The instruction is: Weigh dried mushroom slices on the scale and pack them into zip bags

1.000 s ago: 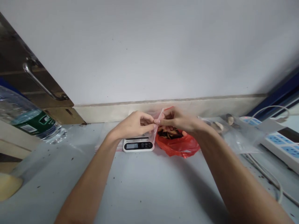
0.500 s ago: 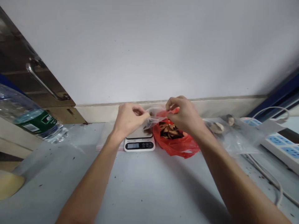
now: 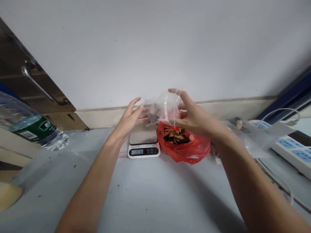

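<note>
A clear plastic bag (image 3: 167, 105) with some greyish-brown pieces (image 3: 153, 113) in its lower end is held up on its side above the kitchen scale (image 3: 143, 137). My right hand (image 3: 190, 110) grips the bag near its mouth, with its fingers spread around it. My left hand (image 3: 128, 121) is open at the bag's filled end; its fingertips reach the pieces, some partly hidden or blurred. Just right of the scale lies an open red plastic bag (image 3: 184, 150) full of dried brown slices (image 3: 176, 135), under my right hand.
More clear bags (image 3: 252, 145) with dried pieces lie at right, beside white power strips (image 3: 291, 150) and cables (image 3: 274, 179). At left are a water bottle (image 3: 36, 126) and a yellowish rounded object (image 3: 9, 195). A wall (image 3: 155, 48) rises behind the scale.
The clear bag has turned sideways and opened out, its filled end to the left. My left fingers have let go of its edge and spread. The scale's display has changed.
</note>
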`<action>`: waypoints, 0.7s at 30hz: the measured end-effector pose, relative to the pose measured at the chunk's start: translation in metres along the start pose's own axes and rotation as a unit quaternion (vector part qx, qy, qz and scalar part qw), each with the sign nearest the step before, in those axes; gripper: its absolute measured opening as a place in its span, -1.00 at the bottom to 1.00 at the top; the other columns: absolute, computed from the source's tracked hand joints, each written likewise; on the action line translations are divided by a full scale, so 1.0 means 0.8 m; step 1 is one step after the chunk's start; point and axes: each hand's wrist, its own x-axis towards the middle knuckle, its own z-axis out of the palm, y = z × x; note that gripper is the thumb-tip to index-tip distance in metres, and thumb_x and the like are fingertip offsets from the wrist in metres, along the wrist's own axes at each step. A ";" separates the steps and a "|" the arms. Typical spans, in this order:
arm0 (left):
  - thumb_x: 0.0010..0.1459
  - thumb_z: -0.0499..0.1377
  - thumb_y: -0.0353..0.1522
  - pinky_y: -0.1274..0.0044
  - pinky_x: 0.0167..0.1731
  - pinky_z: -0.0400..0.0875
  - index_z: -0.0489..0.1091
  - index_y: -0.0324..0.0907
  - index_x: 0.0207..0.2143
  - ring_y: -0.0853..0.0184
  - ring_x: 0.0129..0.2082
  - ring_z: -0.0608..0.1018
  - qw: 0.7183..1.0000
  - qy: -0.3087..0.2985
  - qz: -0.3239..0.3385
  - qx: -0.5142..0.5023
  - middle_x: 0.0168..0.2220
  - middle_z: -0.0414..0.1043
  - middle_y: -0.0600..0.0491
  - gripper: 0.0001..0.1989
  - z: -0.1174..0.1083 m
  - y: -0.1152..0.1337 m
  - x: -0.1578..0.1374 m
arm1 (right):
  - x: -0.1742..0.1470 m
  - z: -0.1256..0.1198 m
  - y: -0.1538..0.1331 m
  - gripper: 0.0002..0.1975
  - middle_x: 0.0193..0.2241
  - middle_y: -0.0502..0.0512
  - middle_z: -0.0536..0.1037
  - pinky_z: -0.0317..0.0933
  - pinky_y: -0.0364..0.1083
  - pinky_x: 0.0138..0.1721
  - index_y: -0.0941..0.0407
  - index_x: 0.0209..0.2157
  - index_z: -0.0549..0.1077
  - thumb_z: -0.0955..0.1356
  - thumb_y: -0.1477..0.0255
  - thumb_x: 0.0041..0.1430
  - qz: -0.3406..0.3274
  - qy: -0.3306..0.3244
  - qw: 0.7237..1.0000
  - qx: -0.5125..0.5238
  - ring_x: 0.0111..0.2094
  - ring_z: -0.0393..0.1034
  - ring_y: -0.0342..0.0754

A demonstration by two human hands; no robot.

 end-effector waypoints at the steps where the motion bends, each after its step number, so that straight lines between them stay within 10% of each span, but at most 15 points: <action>1: 0.39 0.12 -0.24 0.27 0.09 0.51 0.13 -0.10 0.39 0.17 0.02 0.63 0.998 -0.026 -0.025 -0.045 0.08 0.56 -0.14 -0.43 -0.001 -0.001 0.001 | 0.000 -0.003 0.002 -0.09 -0.33 0.04 0.56 0.43 0.00 -0.25 0.04 0.41 0.06 0.45 0.14 0.11 -0.007 0.002 1.000 0.008 -0.25 0.53 0.07; 7: 0.39 0.18 -0.26 0.34 0.14 0.47 0.34 -0.17 0.24 0.20 0.10 0.57 0.989 -0.064 -0.072 -0.112 0.13 0.53 -0.13 -0.57 0.017 -0.001 -0.002 | -0.006 -0.013 0.009 -0.06 -0.17 0.11 0.59 0.47 0.00 -0.21 -0.04 0.44 0.03 0.45 0.04 0.13 -0.050 0.034 0.998 0.021 -0.13 0.57 0.10; 13: 0.22 0.33 -0.42 0.50 -0.09 0.56 0.56 -0.19 -0.06 0.39 -0.26 0.63 0.955 -0.086 -0.075 -0.273 -0.16 0.63 0.03 -0.78 0.024 -0.003 0.005 | -0.011 -0.032 0.014 -0.06 -0.12 0.16 0.63 0.48 0.04 -0.21 -0.03 0.43 0.05 0.44 -0.01 0.14 -0.054 0.039 0.997 0.024 -0.14 0.57 0.12; 17: 0.03 0.48 -0.35 0.62 -0.31 0.49 0.62 -0.23 -0.33 0.44 -0.36 0.60 0.962 -0.021 -0.026 -0.272 -0.30 0.65 0.04 -0.83 0.025 -0.006 0.010 | -0.024 -0.072 0.023 -0.45 -0.19 0.21 0.64 0.47 0.05 -0.21 0.09 -0.04 0.51 0.43 -0.03 0.10 -0.012 -0.046 0.999 -0.026 -0.21 0.57 0.11; 21: -0.13 0.54 -0.29 0.53 -0.26 0.50 0.67 -0.19 -0.32 0.34 -0.30 0.65 0.972 -0.001 0.011 -0.233 -0.27 0.69 0.00 -0.71 0.035 -0.005 0.011 | -0.041 -0.106 0.032 -0.49 -0.36 0.15 0.62 0.40 0.00 -0.37 0.08 -0.33 0.54 0.39 -0.12 0.07 0.067 -0.056 0.992 -0.088 -0.36 0.52 0.04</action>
